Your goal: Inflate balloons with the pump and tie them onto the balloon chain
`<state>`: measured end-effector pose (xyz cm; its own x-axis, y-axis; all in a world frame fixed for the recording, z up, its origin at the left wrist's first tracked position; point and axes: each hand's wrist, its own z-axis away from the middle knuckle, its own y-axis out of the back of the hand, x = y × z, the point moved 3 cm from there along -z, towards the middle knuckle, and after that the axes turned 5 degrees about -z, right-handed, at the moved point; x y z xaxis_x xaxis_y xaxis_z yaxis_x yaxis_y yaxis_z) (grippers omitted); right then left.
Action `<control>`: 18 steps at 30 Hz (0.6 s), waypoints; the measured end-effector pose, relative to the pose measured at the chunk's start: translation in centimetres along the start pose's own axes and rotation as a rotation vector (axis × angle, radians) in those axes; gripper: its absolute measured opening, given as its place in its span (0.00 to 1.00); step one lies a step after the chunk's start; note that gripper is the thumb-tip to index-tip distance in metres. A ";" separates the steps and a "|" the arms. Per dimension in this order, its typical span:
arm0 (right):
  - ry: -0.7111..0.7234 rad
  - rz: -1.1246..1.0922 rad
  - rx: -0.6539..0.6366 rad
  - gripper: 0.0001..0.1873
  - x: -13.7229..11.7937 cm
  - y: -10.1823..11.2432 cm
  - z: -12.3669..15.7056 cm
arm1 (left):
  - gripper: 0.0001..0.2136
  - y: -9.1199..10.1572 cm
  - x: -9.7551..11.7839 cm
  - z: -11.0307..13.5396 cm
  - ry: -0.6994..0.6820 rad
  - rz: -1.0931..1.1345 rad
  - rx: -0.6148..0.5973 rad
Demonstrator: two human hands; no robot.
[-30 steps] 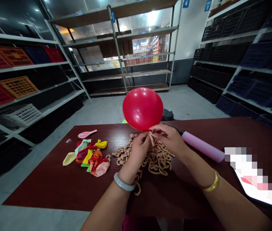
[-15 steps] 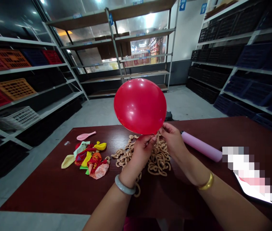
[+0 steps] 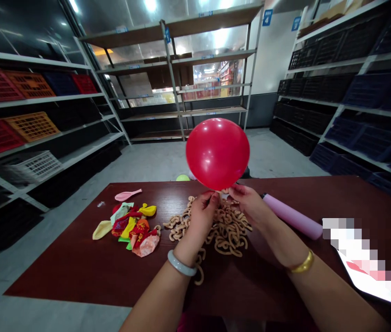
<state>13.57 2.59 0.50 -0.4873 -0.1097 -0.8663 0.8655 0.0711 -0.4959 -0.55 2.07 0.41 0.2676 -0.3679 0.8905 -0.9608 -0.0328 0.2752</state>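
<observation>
The glossy, inflated red balloon (image 3: 218, 153) is neck-down above the table (image 3: 78, 272).

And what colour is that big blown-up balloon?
The balloon is plain, shiny red; the head view shows it best.

Bright red blazing on my balloon (image 3: 218, 153), tan curls (image 3: 230, 235), lilac tube (image 3: 295, 217), my gold bangle (image 3: 305, 263), my milky-grey bracelet (image 3: 181, 266), and dark red-brown across the table (image 3: 95, 274)!

A dark reddish-brown tabletop (image 3: 88, 276) is strewn at the centre with tan curled pieces (image 3: 231, 237). At left, limp balloons (image 3: 135, 230) are heaped, a pink balloon (image 3: 126, 195) being laid just beyond. At right, a lilac cylinder (image 3: 294, 216) and, nearer, a flat pixelated object (image 3: 357, 269) are placed.
</observation>
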 end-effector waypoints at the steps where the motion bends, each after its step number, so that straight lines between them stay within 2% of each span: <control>1: -0.021 0.041 -0.008 0.18 0.3 -0.1 0.0 | 0.15 0.2 -0.1 -0.1 -0.008 -0.040 0.015; 4: -0.045 0.076 -0.012 0.16 1.4 -0.5 -0.1 | 0.14 0.2 -0.2 -0.4 -0.055 -0.162 0.007; 10: -0.015 -0.033 0.062 0.17 2.7 -0.9 -1.0 | 0.12 -0.3 -0.1 -0.4 -0.175 -0.397 -0.042; 14: -0.023 -0.097 0.102 0.17 3.0 -1.2 -2.4 | 0.13 0.2 -0.7 -0.5 -0.110 -0.427 0.032; 18: -0.038 -0.026 0.087 0.14 2.3 -1.5 -6.3 | 0.14 1.3 -1.0 -0.6 -0.065 -0.383 0.152</control>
<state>10.41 8.52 -1.11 -0.5067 -0.1484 -0.8493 0.8600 -0.0185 -0.5099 -1.98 2.92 0.09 0.6072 -0.3598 0.7084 -0.7938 -0.3136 0.5211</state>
